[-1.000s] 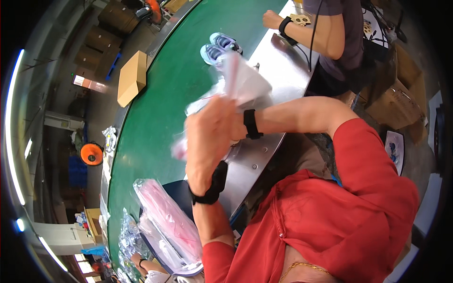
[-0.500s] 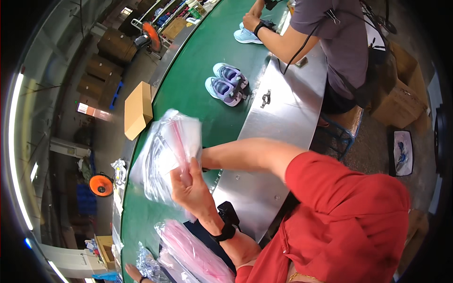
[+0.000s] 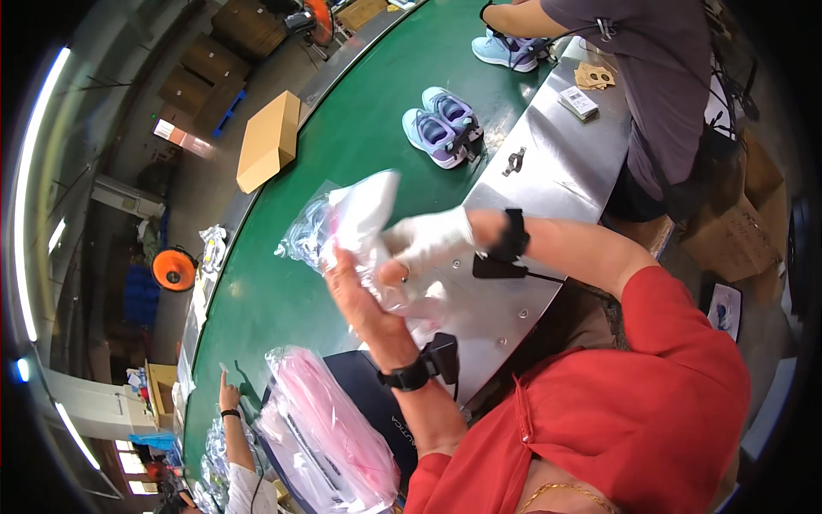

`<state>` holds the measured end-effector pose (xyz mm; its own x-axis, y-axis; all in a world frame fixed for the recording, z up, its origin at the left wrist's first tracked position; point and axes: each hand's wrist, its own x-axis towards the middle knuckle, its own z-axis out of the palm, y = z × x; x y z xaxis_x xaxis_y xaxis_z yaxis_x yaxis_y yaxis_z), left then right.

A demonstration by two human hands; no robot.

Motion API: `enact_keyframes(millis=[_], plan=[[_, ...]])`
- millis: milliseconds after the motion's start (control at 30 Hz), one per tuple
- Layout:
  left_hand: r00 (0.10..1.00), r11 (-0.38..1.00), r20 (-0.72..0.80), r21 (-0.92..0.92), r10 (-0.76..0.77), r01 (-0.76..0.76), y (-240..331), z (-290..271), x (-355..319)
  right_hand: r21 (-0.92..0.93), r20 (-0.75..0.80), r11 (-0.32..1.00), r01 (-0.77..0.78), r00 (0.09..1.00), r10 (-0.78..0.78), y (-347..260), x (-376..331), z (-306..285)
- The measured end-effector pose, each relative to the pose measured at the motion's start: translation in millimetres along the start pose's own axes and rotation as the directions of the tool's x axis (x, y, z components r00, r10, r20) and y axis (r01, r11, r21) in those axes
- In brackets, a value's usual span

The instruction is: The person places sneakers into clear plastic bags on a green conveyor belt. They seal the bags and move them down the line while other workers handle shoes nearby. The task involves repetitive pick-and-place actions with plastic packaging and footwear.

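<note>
Above the green belt, my bare left hand has its fingers and thumb closed on a clear plastic bag, with a white, sheet-like part bulging up from it. My right hand, in a white glove, presses against the bag from the other side, thumb bent inward. Its fingertips are partly hidden by the bag. Whether anything lies inside the bag, I cannot make out. Nearest below my left arm, a pile of clear and pink plastic bags rests on a dark blue box.
Beyond the bag, a pair of light blue and lilac sneakers stands on the green belt. An open cardboard box sits at its far edge. A black strap lies on the metal ledge. Co-workers work at far right and lower left.
The bag, spread wide before, is now bunched up. My right hand, hidden behind it earlier, has come into sight on its right side. A co-worker's arm reaches further in at lower left.
</note>
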<state>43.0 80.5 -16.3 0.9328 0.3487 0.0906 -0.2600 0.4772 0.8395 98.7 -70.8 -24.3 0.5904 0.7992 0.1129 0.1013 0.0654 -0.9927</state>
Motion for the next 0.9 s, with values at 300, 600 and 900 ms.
enact_keyframes(millis=[300, 600, 900], plan=[[0.953, 0.945, -0.002, 0.129, 0.302, -0.299, 43, -2, -26, -0.578, -0.597, 0.777, -0.248, 0.777, -0.197, -26, -95, -54], [0.865, 0.835, 0.219, 0.239, 0.452, -0.496, 21, 57, -59, -0.999, 0.011, 0.033, 0.039, 0.795, -0.606, -53, -88, 28], [0.579, 0.564, 0.811, 0.443, 0.079, -0.697, 18, 42, -153, -0.855, 0.039, 0.503, 0.127, 0.982, -0.182, -18, -37, 6]])
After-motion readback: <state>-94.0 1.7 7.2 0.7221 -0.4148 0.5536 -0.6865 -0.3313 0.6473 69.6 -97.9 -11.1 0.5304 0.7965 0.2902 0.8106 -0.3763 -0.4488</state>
